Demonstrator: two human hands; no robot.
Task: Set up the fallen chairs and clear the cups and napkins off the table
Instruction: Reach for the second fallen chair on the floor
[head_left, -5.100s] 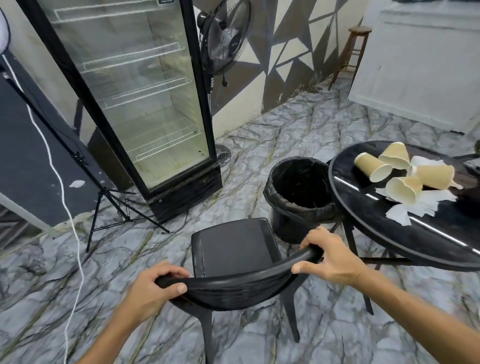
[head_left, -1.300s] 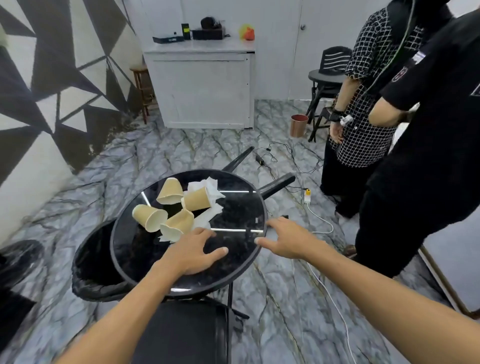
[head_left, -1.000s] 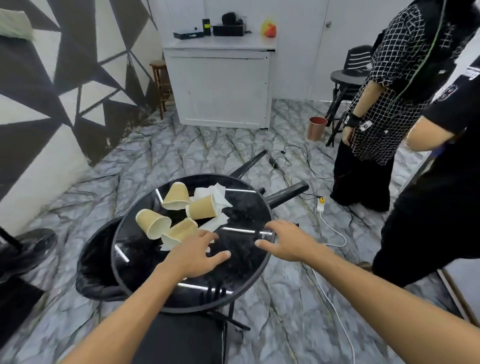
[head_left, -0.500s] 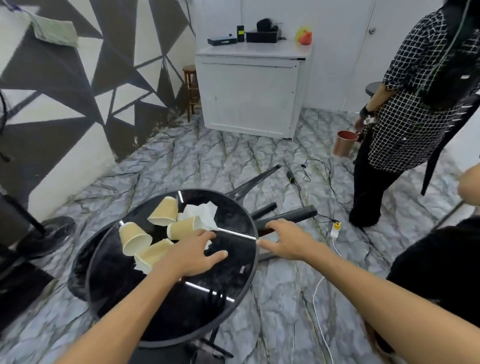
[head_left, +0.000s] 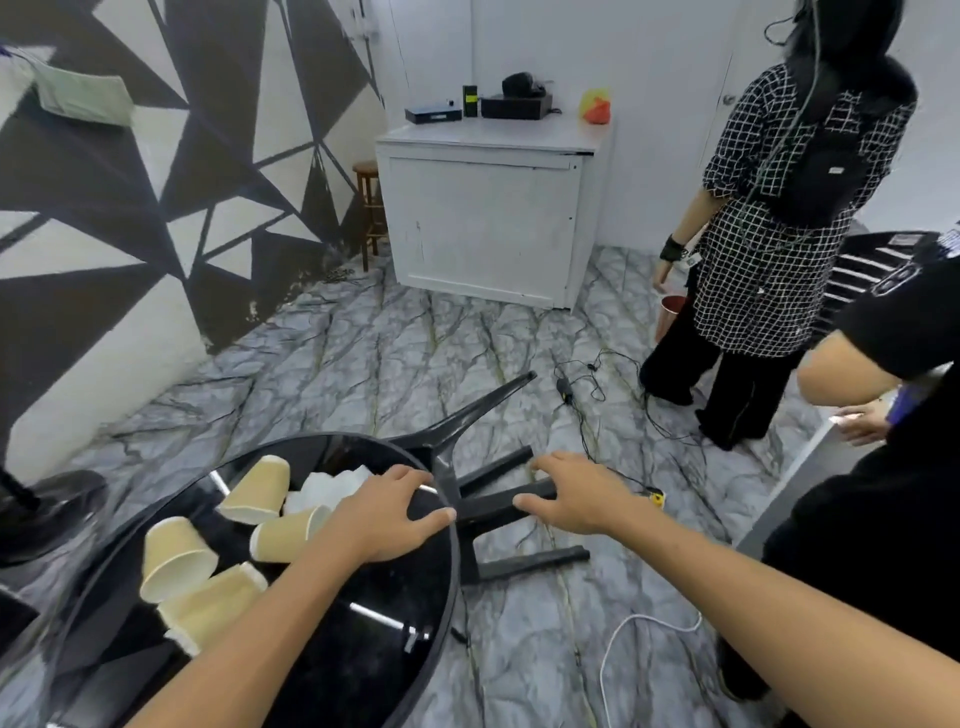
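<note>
A black chair (head_left: 483, 452) lies fallen on the marble floor just beyond the round black table (head_left: 384, 613), its legs pointing up and right. Several tan paper cups (head_left: 174, 556) lie tipped over on the table's left side beside crumpled white napkins (head_left: 324, 486). My left hand (head_left: 387, 512) hovers open over the table's far edge, near the cups. My right hand (head_left: 576, 499) is open, fingers spread, right above one chair leg; whether it touches the leg I cannot tell.
Two people stand at the right, one in a checked shirt (head_left: 769, 249), one in black (head_left: 893, 467). Cables (head_left: 587, 395) and a white cord (head_left: 634, 639) trail across the floor. A white cabinet (head_left: 483, 208), a wooden stool (head_left: 371, 208) and a fan base (head_left: 47, 509) stand around.
I have moved around the table toward the fallen chair. Both hands have travelled forward past the cups; the right hand now sits over a chair leg.
</note>
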